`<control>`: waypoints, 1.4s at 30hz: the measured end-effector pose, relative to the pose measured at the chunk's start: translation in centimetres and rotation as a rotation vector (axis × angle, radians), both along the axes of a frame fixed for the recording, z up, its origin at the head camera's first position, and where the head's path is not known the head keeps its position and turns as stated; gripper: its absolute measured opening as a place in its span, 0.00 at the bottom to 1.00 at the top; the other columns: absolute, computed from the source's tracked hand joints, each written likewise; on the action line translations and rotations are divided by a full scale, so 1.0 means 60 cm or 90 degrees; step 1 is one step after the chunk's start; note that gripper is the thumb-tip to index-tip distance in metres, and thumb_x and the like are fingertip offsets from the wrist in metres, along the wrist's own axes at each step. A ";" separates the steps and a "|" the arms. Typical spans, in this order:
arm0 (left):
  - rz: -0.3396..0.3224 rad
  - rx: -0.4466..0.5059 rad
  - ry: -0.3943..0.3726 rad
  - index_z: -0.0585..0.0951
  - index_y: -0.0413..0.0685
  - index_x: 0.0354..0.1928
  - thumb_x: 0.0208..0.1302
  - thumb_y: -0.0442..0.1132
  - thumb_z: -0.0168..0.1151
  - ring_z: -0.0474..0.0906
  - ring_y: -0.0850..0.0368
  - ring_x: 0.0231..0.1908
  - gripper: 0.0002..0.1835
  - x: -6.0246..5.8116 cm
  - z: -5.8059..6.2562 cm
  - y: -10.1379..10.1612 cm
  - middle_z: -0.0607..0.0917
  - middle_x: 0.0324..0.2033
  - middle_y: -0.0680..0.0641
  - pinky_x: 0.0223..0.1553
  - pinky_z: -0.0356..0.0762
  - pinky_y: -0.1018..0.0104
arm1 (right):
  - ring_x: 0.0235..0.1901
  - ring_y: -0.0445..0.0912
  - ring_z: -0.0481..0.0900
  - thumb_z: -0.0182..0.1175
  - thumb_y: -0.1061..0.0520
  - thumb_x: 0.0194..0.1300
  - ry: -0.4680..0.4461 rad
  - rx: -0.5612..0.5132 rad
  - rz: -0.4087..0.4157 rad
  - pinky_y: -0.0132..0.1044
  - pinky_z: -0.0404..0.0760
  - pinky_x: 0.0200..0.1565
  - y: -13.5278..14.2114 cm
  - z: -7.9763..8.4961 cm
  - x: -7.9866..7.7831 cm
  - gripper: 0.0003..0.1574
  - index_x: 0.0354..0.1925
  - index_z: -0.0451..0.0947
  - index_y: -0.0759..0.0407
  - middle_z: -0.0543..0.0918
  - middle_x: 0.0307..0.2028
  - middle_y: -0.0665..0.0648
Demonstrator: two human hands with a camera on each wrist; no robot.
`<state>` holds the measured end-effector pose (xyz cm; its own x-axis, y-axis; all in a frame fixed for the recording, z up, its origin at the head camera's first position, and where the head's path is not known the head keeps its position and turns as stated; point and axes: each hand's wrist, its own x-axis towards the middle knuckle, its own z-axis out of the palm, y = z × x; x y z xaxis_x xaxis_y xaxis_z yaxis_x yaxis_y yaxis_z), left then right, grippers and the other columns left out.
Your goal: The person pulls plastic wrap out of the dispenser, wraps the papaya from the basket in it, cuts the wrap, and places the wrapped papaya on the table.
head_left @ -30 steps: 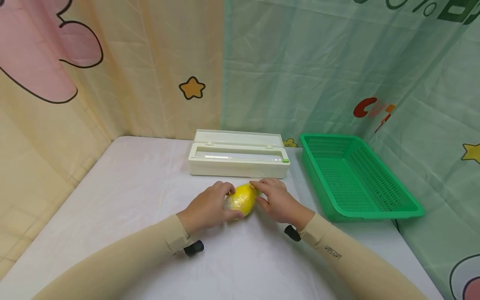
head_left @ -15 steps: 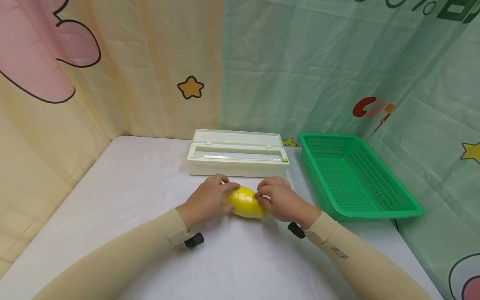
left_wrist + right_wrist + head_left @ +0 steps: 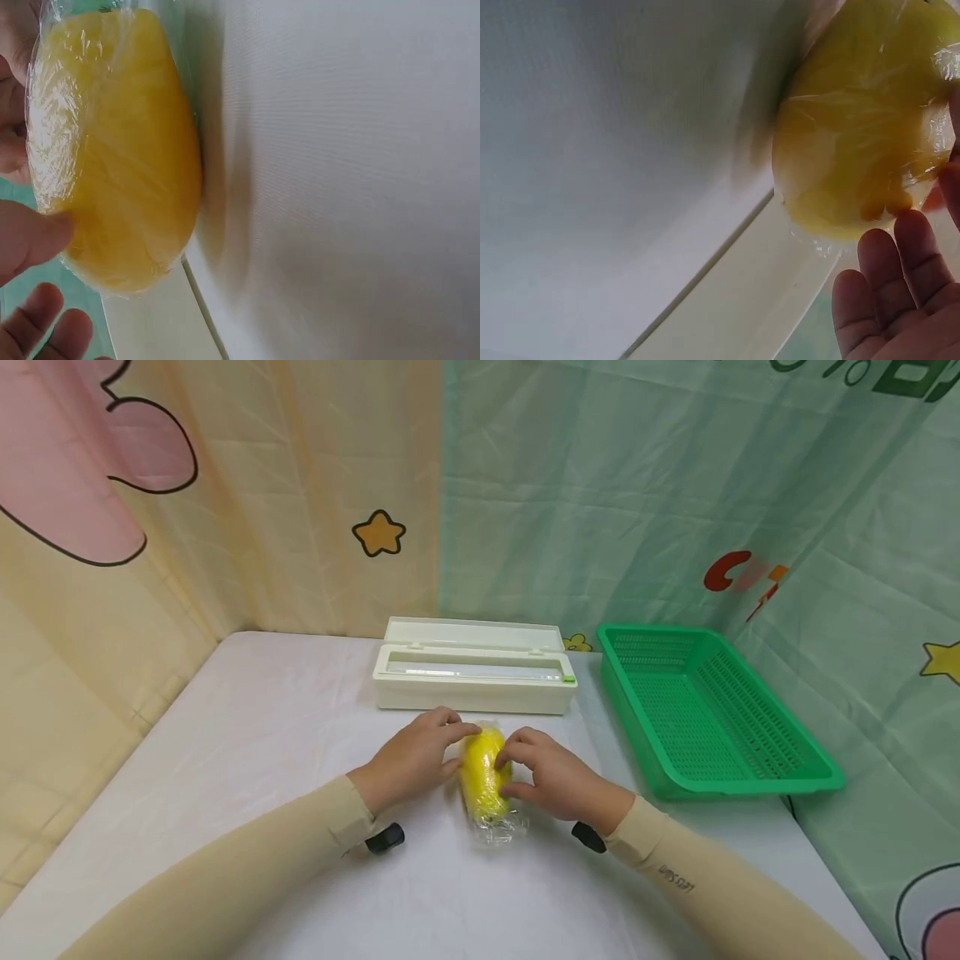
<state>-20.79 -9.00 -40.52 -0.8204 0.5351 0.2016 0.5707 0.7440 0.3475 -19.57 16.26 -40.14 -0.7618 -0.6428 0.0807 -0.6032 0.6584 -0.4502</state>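
Observation:
A long yellow fruit [image 3: 483, 772], its exact kind unclear, lies wrapped in crinkled clear cling film on the white cloth. Its length points toward me, and a loose tuft of film [image 3: 498, 828] spreads from the near end. My left hand [image 3: 411, 758] holds its far left side, with the index finger over the top and the thumb [image 3: 41, 236] pressed against the wrapped skin. From the right, my right hand [image 3: 558, 777] grips it with bent fingers on top and the thumb lower down. In the right wrist view, several fingertips [image 3: 877, 244] sit at the fruit's rounded end.
Behind the fruit stands a white cling film dispenser box [image 3: 472, 693] with its lid raised and a roll inside. A green perforated basket [image 3: 675, 777] stands at the right. Printed curtains [image 3: 570, 510] enclose the table [image 3: 300, 693].
The fruit has turned from lying slantwise, then crosswise, to pointing toward me, bringing the loose film end nearest. Both hands have shifted their fingers around it. Box and basket stay put.

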 end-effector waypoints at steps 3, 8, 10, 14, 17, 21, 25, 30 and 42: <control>-0.048 0.009 0.012 0.85 0.52 0.60 0.64 0.39 0.75 0.80 0.54 0.49 0.21 0.010 0.000 -0.007 0.82 0.51 0.50 0.52 0.84 0.60 | 0.51 0.51 0.79 0.76 0.53 0.64 0.008 -0.024 -0.009 0.40 0.83 0.54 -0.007 -0.007 0.002 0.20 0.51 0.82 0.52 0.76 0.48 0.50; -0.173 -0.017 0.070 0.84 0.53 0.55 0.58 0.45 0.82 0.79 0.58 0.44 0.23 0.034 -0.007 -0.023 0.82 0.47 0.52 0.47 0.82 0.66 | 0.49 0.51 0.80 0.76 0.52 0.64 0.032 -0.040 -0.021 0.39 0.82 0.51 -0.016 -0.011 0.002 0.21 0.53 0.82 0.53 0.76 0.48 0.51; -0.224 -0.041 0.106 0.83 0.55 0.55 0.54 0.46 0.84 0.79 0.58 0.43 0.27 0.042 -0.011 -0.027 0.81 0.47 0.52 0.46 0.81 0.68 | 0.49 0.52 0.80 0.76 0.52 0.65 0.039 -0.039 -0.026 0.39 0.82 0.51 -0.018 -0.012 0.001 0.21 0.53 0.81 0.53 0.77 0.48 0.52; -0.277 -0.080 0.175 0.79 0.56 0.52 0.49 0.46 0.87 0.78 0.57 0.42 0.30 0.049 -0.017 -0.026 0.80 0.47 0.50 0.44 0.80 0.69 | 0.49 0.52 0.80 0.75 0.51 0.66 0.048 -0.035 -0.039 0.40 0.83 0.51 -0.021 -0.011 0.000 0.21 0.53 0.82 0.53 0.77 0.48 0.53; -0.285 -0.095 0.231 0.79 0.56 0.48 0.47 0.44 0.87 0.78 0.56 0.40 0.29 0.049 -0.019 -0.023 0.80 0.47 0.49 0.42 0.81 0.68 | 0.49 0.53 0.81 0.75 0.51 0.66 0.057 -0.039 -0.044 0.41 0.84 0.52 -0.023 -0.010 -0.001 0.20 0.53 0.82 0.54 0.78 0.48 0.53; -0.291 -0.085 0.296 0.81 0.56 0.41 0.50 0.39 0.84 0.79 0.56 0.39 0.20 0.046 -0.020 -0.019 0.82 0.45 0.49 0.41 0.81 0.67 | 0.48 0.52 0.82 0.75 0.52 0.66 0.083 -0.042 -0.052 0.42 0.85 0.52 -0.027 -0.010 -0.001 0.18 0.51 0.82 0.54 0.79 0.48 0.54; -0.281 -0.051 0.299 0.83 0.56 0.35 0.56 0.35 0.79 0.80 0.56 0.40 0.12 0.043 -0.021 -0.017 0.84 0.43 0.51 0.43 0.81 0.67 | 0.51 0.49 0.85 0.72 0.55 0.69 0.132 -0.034 -0.045 0.42 0.86 0.55 -0.026 -0.012 0.002 0.12 0.48 0.83 0.54 0.84 0.51 0.53; -0.235 -0.014 0.223 0.85 0.53 0.36 0.63 0.39 0.74 0.82 0.56 0.43 0.05 0.046 -0.021 -0.017 0.86 0.43 0.52 0.48 0.83 0.65 | 0.61 0.51 0.84 0.64 0.65 0.69 0.151 -0.007 0.027 0.44 0.86 0.57 -0.014 -0.011 0.009 0.17 0.54 0.84 0.54 0.83 0.62 0.56; -0.145 0.125 0.011 0.80 0.52 0.36 0.66 0.38 0.72 0.76 0.59 0.40 0.07 0.048 -0.017 -0.012 0.80 0.35 0.55 0.45 0.79 0.65 | 0.62 0.55 0.85 0.76 0.51 0.64 0.210 -0.053 0.069 0.43 0.87 0.55 -0.024 -0.021 0.013 0.16 0.50 0.91 0.52 0.86 0.61 0.58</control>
